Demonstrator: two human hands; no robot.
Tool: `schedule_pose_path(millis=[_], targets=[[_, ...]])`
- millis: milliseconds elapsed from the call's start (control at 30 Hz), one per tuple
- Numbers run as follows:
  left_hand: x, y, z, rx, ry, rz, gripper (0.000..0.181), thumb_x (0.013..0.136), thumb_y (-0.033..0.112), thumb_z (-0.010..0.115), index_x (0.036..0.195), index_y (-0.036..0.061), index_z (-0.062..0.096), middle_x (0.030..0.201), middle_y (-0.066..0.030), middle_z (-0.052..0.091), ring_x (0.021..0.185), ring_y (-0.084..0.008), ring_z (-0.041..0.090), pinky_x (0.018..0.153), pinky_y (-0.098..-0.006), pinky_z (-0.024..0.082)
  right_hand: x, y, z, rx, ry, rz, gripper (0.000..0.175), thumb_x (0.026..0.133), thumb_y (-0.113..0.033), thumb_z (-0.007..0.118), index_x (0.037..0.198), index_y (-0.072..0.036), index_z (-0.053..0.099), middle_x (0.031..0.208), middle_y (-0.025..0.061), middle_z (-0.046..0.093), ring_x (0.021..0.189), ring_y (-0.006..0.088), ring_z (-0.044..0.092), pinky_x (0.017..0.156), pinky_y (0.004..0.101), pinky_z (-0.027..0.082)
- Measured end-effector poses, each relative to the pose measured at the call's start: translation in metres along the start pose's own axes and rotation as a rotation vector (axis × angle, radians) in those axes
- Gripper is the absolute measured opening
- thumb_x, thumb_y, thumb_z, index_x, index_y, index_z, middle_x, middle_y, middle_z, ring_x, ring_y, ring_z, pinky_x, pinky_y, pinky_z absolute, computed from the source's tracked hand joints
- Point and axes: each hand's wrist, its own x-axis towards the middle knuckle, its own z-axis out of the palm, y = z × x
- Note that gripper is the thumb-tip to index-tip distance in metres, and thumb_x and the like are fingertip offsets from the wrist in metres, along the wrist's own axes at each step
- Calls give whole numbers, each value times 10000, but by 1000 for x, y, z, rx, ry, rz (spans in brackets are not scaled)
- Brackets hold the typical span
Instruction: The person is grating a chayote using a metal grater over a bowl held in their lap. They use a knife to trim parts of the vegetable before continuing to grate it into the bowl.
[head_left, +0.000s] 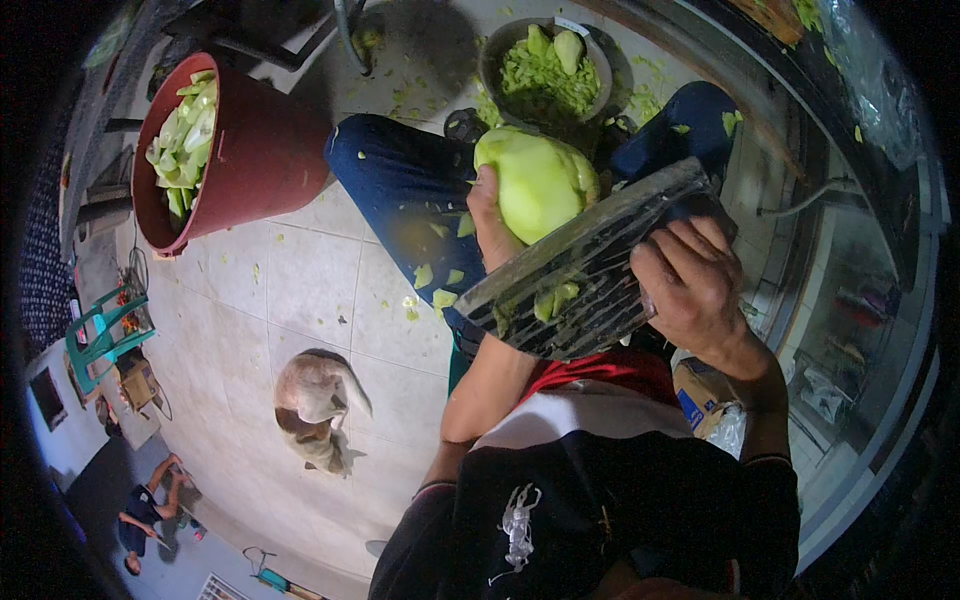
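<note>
My left hand (495, 221) grips a large, peeled, pale green fruit (536, 184), apparently a green papaya, above my lap. Its thumb shows on the near side; the other fingers are hidden under the fruit. My right hand (690, 285) is closed around the handle of a broad cleaver (577, 277). The dark blade lies slantwise in front of the fruit and over my left wrist, with wet streaks and a few green scraps on its face. Whether its edge touches the fruit, I cannot tell. Green bits stick to my blue trousers (420, 195).
A round tub (489, 71) of chopped green pieces stands beyond my knees. To the left, a red bucket (255, 157) holds pale green slices. A cat (315, 405) lies on the tiled floor (307, 262). Another person (146, 510) is far lower left, near a green plastic chair (105, 337).
</note>
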Motion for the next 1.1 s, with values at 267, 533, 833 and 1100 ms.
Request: schedule_pose_path(millis=[267,533,833,1100], targets=[[2,-1,-4,-5,27,-17,460,856,446,551,1109,62,538,985,-100,624,889,-233,617,784,-364,518,0,-1,6,22,2,-27,104,690,-128,580,676,-99,480,647,30,426,631,199,480,625,337,363],[-9,4,4,10,-12,-25,465,870,460,516,1124,71,516,1000,-97,610,889,-231,613,795,-367,510,-1,14,12,-35,24,52,104,674,-88,598,723,-80,506,685,48,487,671,212,520,653,345,383],[-6,4,5,44,-11,-12,459,871,462,525,1125,80,515,1014,-91,611,908,-230,609,814,-366,504,-5,25,35,41,132,79,150,638,-60,621,742,-72,514,709,66,519,686,245,535,670,358,397],[4,6,0,-35,111,99,433,836,402,607,1122,84,541,991,-64,634,876,-205,642,758,-338,560,-16,28,62,336,106,592,231,690,-138,691,831,-20,552,824,144,605,761,342,566,655,447,414]])
